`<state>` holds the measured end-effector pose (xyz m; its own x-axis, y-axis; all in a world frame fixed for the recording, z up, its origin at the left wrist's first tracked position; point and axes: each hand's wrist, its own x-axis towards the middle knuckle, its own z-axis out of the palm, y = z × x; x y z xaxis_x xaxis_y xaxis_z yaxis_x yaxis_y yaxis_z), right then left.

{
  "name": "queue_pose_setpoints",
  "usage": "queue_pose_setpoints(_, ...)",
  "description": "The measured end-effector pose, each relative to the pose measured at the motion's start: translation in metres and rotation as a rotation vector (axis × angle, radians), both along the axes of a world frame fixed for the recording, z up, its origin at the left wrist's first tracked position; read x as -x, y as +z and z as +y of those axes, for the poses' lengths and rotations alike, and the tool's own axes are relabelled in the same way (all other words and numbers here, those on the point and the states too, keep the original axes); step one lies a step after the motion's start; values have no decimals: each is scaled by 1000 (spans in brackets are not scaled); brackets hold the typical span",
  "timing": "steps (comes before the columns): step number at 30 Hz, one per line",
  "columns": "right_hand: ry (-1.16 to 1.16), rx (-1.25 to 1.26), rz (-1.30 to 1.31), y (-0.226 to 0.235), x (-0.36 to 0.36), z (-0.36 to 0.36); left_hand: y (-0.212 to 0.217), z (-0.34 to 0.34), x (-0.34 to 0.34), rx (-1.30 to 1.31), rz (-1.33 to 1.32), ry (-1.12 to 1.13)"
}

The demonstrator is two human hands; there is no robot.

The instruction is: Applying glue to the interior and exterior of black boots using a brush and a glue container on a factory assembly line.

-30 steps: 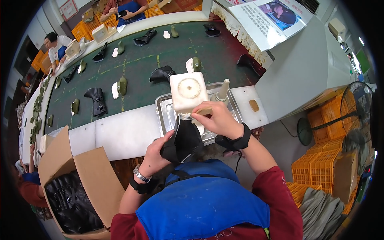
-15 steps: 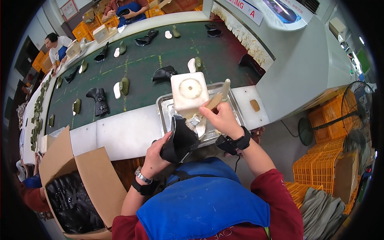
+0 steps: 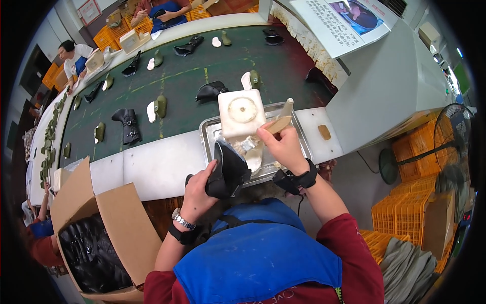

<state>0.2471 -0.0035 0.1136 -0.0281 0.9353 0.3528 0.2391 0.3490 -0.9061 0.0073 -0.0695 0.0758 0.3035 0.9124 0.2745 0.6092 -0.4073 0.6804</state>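
My left hand (image 3: 198, 191) is closed around a black boot (image 3: 228, 175), tilted with its open top toward the tray. My right hand (image 3: 283, 147) pinches the flat wooden handle of a brush (image 3: 278, 124). The brush's pale, glue-caked head (image 3: 248, 143) is just above the boot's opening, beside the white pot; whether it touches the boot I cannot tell. A white square pot (image 3: 242, 112) with a round crusted recess stands in a metal tray (image 3: 207, 133). A second pale handle (image 3: 287, 107) rises from the tray behind my right hand.
Black boots (image 3: 126, 125) and green shoes with white soles (image 3: 157, 107) lie on the dark green conveyor (image 3: 177, 101). An open carton (image 3: 124, 218) of black boots stands left. A grey machine (image 3: 390, 86), fan (image 3: 450, 134) and orange crates (image 3: 400, 215) are right. Two co-workers (image 3: 76, 58) (image 3: 164, 15) sit across.
The brush has lifted slightly away from the boot's edge toward the pot. The boot has turned a little in my left hand. Shoes on the conveyor have shifted slightly right; the machine's placard has swung.
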Motion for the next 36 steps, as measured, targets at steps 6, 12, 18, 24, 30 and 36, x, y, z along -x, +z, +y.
queue_pose_setpoints(6, 80, 150, 42, -18, 0, -14, -2, 3, 4, -36, -109, 75)
queue_pose_setpoints(12, 34, -46, -45, -17, 8, -9, -9, 0, 6, 29, -168, -6)
queue_pose_setpoints(18, 114, -73, -219, -17, 6, 4, -3, -4, 12, 104, -161, -162)
queue_pose_setpoints(24, 47, -63, 80, -17, 18, 12, -11, -3, 16, 53, -192, -135)
queue_pose_setpoints(30, 51, 255, 270, -1, 15, -10, -14, 0, 17, -137, 111, 141)
queue_pose_setpoints(36, 118, 229, 187, -32, 30, -28, -12, 2, 17, -290, 139, 190)
